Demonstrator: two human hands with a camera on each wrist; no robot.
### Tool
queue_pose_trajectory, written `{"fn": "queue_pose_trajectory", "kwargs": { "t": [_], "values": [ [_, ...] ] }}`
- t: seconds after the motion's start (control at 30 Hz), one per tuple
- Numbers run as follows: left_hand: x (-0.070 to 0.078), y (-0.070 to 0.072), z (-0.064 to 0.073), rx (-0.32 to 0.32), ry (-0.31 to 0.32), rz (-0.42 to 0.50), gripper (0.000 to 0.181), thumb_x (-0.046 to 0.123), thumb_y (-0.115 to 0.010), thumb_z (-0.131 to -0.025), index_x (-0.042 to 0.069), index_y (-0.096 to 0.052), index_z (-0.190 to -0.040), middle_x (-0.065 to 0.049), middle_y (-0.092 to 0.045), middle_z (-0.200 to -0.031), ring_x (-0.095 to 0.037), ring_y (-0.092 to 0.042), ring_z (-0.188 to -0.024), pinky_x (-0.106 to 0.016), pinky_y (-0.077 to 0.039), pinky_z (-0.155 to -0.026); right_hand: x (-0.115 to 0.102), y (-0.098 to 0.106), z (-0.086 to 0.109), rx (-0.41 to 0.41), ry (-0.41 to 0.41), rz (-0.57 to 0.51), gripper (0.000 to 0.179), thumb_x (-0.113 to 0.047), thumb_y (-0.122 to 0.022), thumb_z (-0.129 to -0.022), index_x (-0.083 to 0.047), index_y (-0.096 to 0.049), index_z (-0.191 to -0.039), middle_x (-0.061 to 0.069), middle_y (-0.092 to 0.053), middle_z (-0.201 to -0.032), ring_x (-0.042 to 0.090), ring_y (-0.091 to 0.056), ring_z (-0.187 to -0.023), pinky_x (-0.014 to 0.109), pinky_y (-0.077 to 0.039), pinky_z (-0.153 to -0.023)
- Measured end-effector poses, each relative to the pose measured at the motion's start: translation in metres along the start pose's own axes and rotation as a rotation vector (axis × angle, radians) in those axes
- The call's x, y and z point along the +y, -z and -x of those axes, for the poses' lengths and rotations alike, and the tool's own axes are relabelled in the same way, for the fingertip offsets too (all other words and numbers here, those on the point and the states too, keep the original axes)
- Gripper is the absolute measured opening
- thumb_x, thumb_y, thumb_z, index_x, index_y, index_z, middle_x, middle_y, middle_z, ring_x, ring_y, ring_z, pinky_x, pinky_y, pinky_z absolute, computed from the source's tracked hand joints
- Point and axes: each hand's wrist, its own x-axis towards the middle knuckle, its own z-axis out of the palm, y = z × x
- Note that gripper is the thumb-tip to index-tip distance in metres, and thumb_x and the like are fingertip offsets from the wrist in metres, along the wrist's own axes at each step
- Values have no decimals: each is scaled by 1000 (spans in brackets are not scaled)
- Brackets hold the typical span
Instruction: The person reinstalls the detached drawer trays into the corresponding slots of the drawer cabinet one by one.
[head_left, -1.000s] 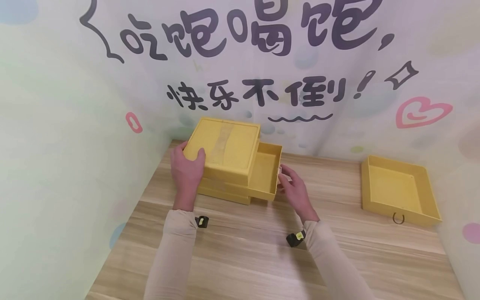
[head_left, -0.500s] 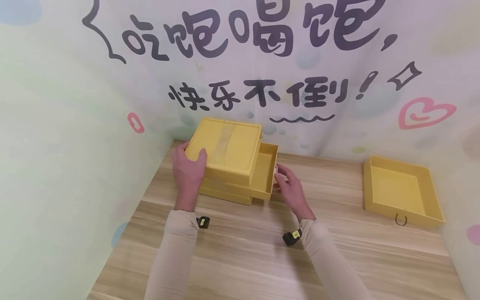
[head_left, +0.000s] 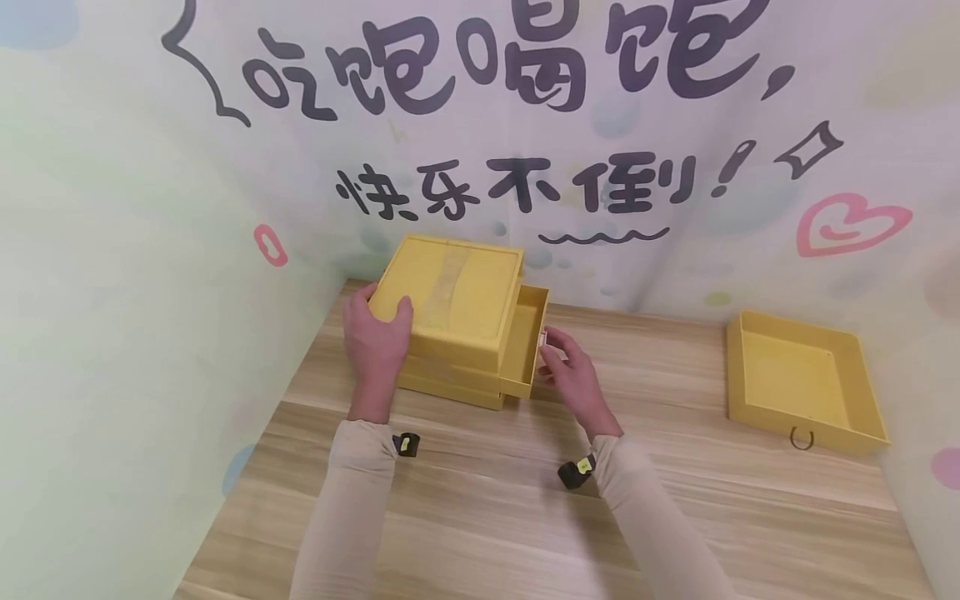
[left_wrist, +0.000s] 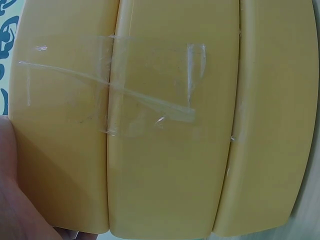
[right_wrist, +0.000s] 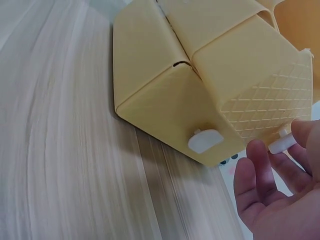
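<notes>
A yellow drawer cabinet [head_left: 480, 292] of three stacked tiers stands at the back left of the table. My left hand [head_left: 377, 333] grips its upper left side, thumb on top near the front edge. Clear tape [left_wrist: 155, 90] spans two tiers in the left wrist view. From the middle tier a drawer [head_left: 516, 388] sticks partway out to the right. My right hand [head_left: 576, 375] pinches the white knob [right_wrist: 282, 144] on that drawer's front, which has a lattice pattern. Below it, the bottom drawer is closed and bears another white knob [right_wrist: 206, 141].
A separate yellow drawer [head_left: 791, 425] with a dark loop handle [head_left: 802, 439] lies on the right of the wooden table [head_left: 480, 500]. A printed wall [head_left: 660, 275] stands right behind, and another wall [head_left: 135, 333] borders the left side.
My right hand has moved left with the knob, and the middle drawer has slid further into the cabinet. The left hand keeps its grip in the same place.
</notes>
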Motion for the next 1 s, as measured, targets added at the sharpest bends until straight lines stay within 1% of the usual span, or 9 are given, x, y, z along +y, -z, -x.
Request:
{"fn": "queue_pose_trajectory", "kwargs": {
  "t": [0.17, 0.23, 0.33, 0.37, 0.4, 0.53, 0.6, 0.77, 1.0],
  "values": [
    [-1, -1, 0, 3, -8, -2, 59, 42, -69, -88, 7, -57, -135, -17, -56, -128, -36, -56, -117, -51, -47, -104, 0, -4, -1, -5, -15, -6, 52, -35, -51, -106, -16, -42, -154, 8, -54, -150, 37, -68, -100, 55, -56, -93],
    [-2, -2, 0, 4, -12, 0, 59, 41, -69, -88, 7, -58, -135, -17, -57, -128, -36, -56, -117, -51, -47, -104, -10, -5, 2, -14, -28, -2, 52, -31, -50, -107, -14, -42, -155, 11, -53, -151, 30, -69, -94, 47, -58, -89],
    [-2, -2, 0, 6, -10, 1, 58, 40, -69, -89, 7, -58, -135, -17, -57, -128, -36, -56, -118, -51, -46, -104, -13, -6, 2, -23, -46, 1, 52, -30, -50, -107, -13, -41, -155, 13, -52, -153, 20, -68, -87, 36, -59, -83],
    [-2, -1, 0, 7, -9, 2, 58, 40, -68, -89, 7, -58, -135, -17, -57, -128, -36, -56, -118, -51, -46, -104, -13, -6, 1, -26, -49, 3, 52, -30, -50, -107, -13, -40, -156, 13, -51, -153, 18, -68, -87, 32, -58, -81],
    [-1, -1, 0, 9, -9, 4, 57, 40, -68, -89, 7, -58, -135, -17, -57, -128, -36, -56, -118, -51, -46, -104, -12, -7, 1, -25, -49, 2, 52, -30, -49, -107, -14, -40, -156, 13, -51, -154, 21, -68, -88, 31, -57, -80],
    [-1, -1, 0, 18, -16, 13, 56, 38, -68, -89, 6, -59, -134, -17, -57, -128, -37, -56, -118, -51, -46, -104, 2, -12, -4, -2, -33, -24, 52, -36, -51, -106, -20, -41, -155, 9, -52, -154, 40, -67, -100, 36, -58, -83],
    [-1, -1, 0, 20, -21, 18, 56, 38, -68, -89, 6, -59, -134, -17, -57, -128, -37, -57, -117, -51, -47, -104, 3, -13, -3, 12, -29, -28, 51, -37, -51, -106, -21, -42, -155, 8, -52, -153, 44, -67, -101, 41, -58, -85],
    [-2, -2, 0, 21, -15, 18, 56, 37, -68, -89, 6, -58, -134, -17, -57, -128, -36, -57, -117, -51, -47, -103, 3, -17, -2, 34, -23, -48, 50, -35, -51, -107, -20, -43, -154, 8, -52, -152, 43, -68, -96, 54, -57, -90],
    [-2, -3, 0, 36, -17, 34, 56, 36, -69, -88, 5, -59, -134, -18, -58, -129, -37, -57, -117, -50, -47, -103, 1, -19, -1, 37, -22, -35, 51, -36, -50, -107, -20, -42, -155, 8, -52, -151, 34, -68, -88, 54, -58, -88]
  ]
}}
